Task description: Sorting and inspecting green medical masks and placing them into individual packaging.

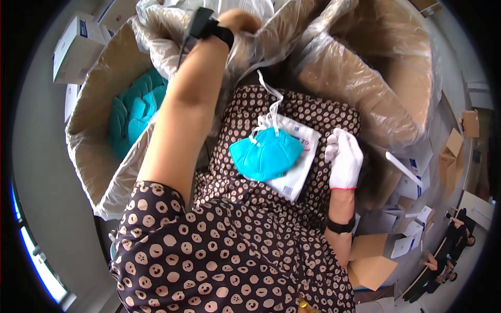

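Note:
My bare left hand (241,21) reaches far forward, at a plastic-lined box (261,49) holding white material; its fingers are mostly hidden. My right hand (344,159), in a white knit glove with a red cuff edge, rests over my lap at the right. Its fingers are curled in, with nothing showing between them. On the patterned cloth of my lap (313,109) lies a flat white packet (297,183). A teal cup-shaped mask (267,156) lies on the packet, its white straps (274,107) trailing away from me. The gloved hand is beside the packet, apart from it.
At the left, a plastic-lined carton (91,141) holds several teal masks (136,112). Another lined carton (365,68) stands at the far right. White boxes (78,49) are stacked at the far left. Loose cartons (373,261) lie on the right, with people (446,261) beyond.

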A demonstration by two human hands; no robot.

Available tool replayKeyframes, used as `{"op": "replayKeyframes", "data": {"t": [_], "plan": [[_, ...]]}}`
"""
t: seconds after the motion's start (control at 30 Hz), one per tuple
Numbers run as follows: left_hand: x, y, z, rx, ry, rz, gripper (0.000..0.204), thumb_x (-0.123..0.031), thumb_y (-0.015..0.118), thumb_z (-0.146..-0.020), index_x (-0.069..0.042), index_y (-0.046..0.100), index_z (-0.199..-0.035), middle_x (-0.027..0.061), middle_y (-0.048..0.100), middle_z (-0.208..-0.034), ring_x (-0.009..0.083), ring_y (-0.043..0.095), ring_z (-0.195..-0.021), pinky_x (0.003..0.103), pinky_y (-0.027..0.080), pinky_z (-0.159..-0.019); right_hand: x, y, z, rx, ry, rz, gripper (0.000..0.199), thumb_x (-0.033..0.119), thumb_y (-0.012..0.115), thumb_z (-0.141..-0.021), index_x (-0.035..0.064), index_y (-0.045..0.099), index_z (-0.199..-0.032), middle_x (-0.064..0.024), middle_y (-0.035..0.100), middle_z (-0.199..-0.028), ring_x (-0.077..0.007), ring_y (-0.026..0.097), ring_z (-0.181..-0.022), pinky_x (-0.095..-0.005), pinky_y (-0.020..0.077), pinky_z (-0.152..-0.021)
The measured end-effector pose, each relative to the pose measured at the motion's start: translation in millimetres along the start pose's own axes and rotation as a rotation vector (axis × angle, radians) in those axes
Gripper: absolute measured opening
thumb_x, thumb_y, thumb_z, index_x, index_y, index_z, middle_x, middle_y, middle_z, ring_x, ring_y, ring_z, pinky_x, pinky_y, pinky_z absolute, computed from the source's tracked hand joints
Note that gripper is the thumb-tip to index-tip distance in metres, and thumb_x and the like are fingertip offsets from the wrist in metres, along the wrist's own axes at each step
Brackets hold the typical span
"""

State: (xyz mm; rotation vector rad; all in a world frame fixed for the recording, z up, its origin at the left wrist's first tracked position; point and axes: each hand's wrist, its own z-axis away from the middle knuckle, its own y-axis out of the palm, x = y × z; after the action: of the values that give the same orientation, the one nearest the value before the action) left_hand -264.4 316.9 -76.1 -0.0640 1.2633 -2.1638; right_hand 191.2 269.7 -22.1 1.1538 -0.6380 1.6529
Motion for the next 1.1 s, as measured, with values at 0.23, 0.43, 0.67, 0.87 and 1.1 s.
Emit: {"op": "replayKeyframes", "data": {"t": [0.23, 0.43, 0.67, 0.87, 1.1], "plan": [[-14.3, 2.3, 111.4, -0.722, 0.128, 0.226, 0.031, -0.020, 0.067, -0.080, -0.003, 0.065, -0.106, 0.0165, 0.068, -0.097, 0.0292, 0.063, -0.092, 0.038, 0.051, -0.081, -2.9, 35.6, 25.6, 0.326, -0.450, 0.648, 0.030, 0.012, 0.074, -0.079, 0.0015, 0.063, -0.105, -0.0100, 0.068, -0.092, -0.0188, 0.066, -0.082, -0.0289, 0.0520, -0.075], [-78.4, 71.5, 250.9, -1.180, 0.191, 0.613, 0.031, -0.028, 0.066, -0.086, 0.001, 0.067, -0.097, 0.0123, 0.068, -0.073, 0.0183, 0.062, -0.064, 0.032, 0.052, -0.063, -12.5, 70.8, 34.0, 0.403, -0.610, 1.095, 0.046, 0.018, 0.080, -0.068, 0.0104, 0.063, -0.110, -0.0130, 0.065, -0.105, -0.0306, 0.060, -0.100, -0.0409, 0.0482, -0.088], [-89.1, 249.2, 349.6, -0.855, -0.295, 1.040, 0.032, -0.025, 0.065, -0.091, 0.000, 0.053, -0.105, 0.0083, 0.060, -0.086, 0.0140, 0.057, -0.075, 0.028, 0.049, -0.065, -37.3, 50.4, 19.8, 0.443, -0.552, 1.286, 0.043, 0.032, 0.079, -0.067, 0.0110, 0.064, -0.102, -0.0141, 0.066, -0.100, -0.0339, 0.062, -0.092, -0.0439, 0.0506, -0.079], [-98.5, 261.1, 360.4, -0.609, -0.125, 1.220, 0.026, -0.022, 0.058, -0.096, 0.002, 0.061, -0.104, 0.0047, 0.063, -0.085, 0.0098, 0.059, -0.074, 0.026, 0.053, -0.066, -48.5, 42.8, 32.0, 0.337, -0.448, 1.277, 0.031, 0.032, 0.073, -0.077, 0.0057, 0.064, -0.090, -0.0156, 0.066, -0.078, -0.0319, 0.064, -0.072, -0.0402, 0.0501, -0.067], [-118.9, 249.7, 364.0, -0.493, -0.108, 1.569, 0.030, -0.026, 0.060, -0.094, 0.004, 0.066, -0.097, 0.0118, 0.065, -0.087, 0.0136, 0.061, -0.065, 0.029, 0.049, -0.054, -62.4, 19.2, 61.0, 0.128, -0.392, 0.945, 0.028, 0.025, 0.068, -0.084, -0.0012, 0.059, -0.081, -0.0176, 0.065, -0.077, -0.0283, 0.064, -0.070, -0.0381, 0.0489, -0.066]]}}
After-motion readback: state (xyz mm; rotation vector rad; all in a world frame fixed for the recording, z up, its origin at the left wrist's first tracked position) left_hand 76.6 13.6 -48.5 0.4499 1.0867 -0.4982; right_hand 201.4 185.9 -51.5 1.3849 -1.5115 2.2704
